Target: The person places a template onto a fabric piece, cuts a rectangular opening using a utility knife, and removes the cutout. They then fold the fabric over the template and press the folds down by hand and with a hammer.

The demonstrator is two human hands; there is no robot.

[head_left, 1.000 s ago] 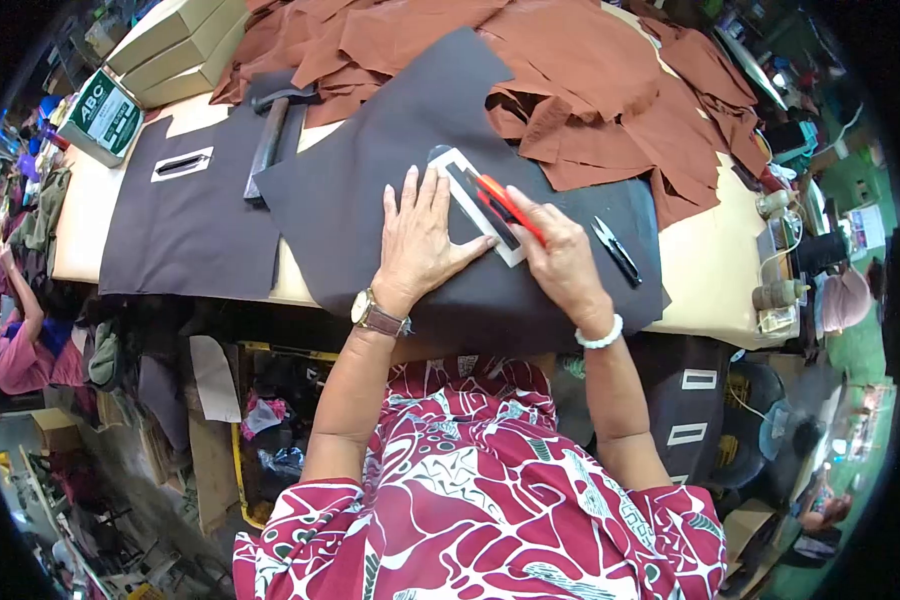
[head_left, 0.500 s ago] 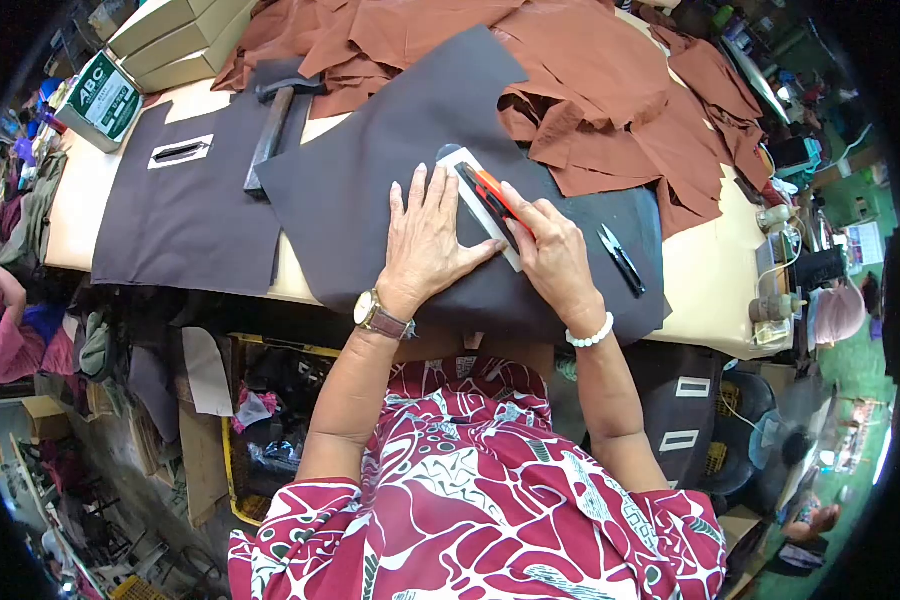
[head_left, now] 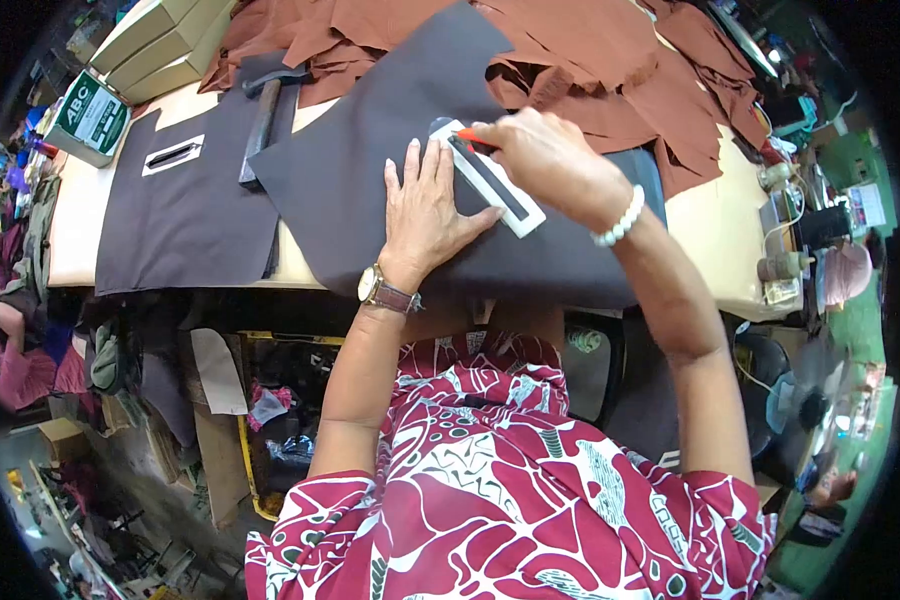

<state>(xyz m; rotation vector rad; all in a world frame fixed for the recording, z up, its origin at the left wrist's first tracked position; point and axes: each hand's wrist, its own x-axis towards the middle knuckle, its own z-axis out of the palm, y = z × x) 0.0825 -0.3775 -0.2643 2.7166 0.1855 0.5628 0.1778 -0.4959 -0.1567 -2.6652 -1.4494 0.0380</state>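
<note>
A white slotted template (head_left: 500, 188) lies on a dark grey fabric piece (head_left: 360, 190) spread over the table. My left hand (head_left: 425, 215) presses flat on the fabric, fingertips against the template's left edge. My right hand (head_left: 545, 160) holds a red-orange utility knife (head_left: 473, 141), its tip at the far end of the template's slot. The knife is mostly hidden under my fingers.
A hammer (head_left: 262, 115) rests on a second dark fabric piece (head_left: 185, 220) bearing another white template (head_left: 173, 155). Brown fabric scraps (head_left: 610, 60) pile at the back. Cardboard boxes (head_left: 160, 45) and a green-and-white box (head_left: 88, 115) stand at the far left.
My right hand has moved with the knife from the template's near end up to its far end. It now covers the small snips beside the template. The left hand stays put.
</note>
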